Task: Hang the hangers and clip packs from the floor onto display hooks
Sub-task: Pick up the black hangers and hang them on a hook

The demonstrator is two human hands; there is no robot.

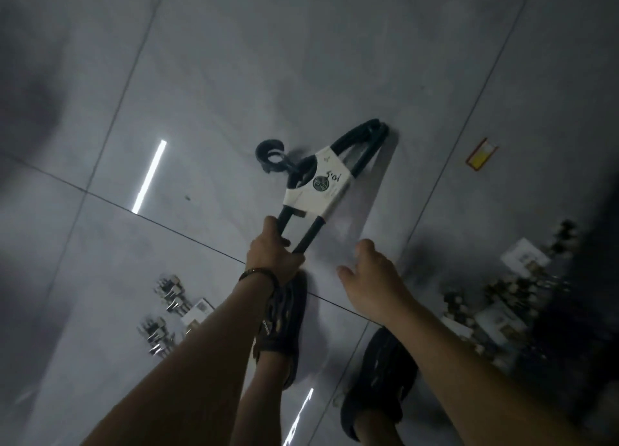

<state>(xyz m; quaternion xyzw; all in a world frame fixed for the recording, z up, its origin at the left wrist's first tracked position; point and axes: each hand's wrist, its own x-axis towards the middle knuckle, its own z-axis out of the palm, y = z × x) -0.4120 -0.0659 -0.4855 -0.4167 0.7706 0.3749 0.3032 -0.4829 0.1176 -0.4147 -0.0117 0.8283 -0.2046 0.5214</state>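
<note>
Two bare forearms are reaching down from the bottom edge toward a grey tiled floor (234, 60). At far left, a long strip of light (149, 177) is reflecting off the glossy tiles, and below it a loose group of metal clip packs (167, 311) with a white card is lying on the floor beside the left forearm. Next to them, the left hand (273, 256), wearing a dark beaded bracelet (259, 273) at the wrist, is clenching its fingers around the near end of a bundle of dark hangers (318, 184). That bundle is stretching away from the hand up toward the right, its curled hooks (271, 154) pointing left and a white paper band (321, 181) with a round dark logo and a handwritten mark wrapping its middle; whether its far tip is touching the floor cannot be told. Under the left wrist a dark sandal (284, 328) is standing on the tiles. Just right of the bundle's near end, the right hand (371, 281) is hovering with fingers released and spread, grasping nothing. A second dark shoe (378, 378) is showing beneath the right forearm. Further right, a small yellow tag with a red border (481, 153) is lying on the floor, and a larger, blurred heap of clip packs (502, 298) with white cards is lying at the right edge.
</note>
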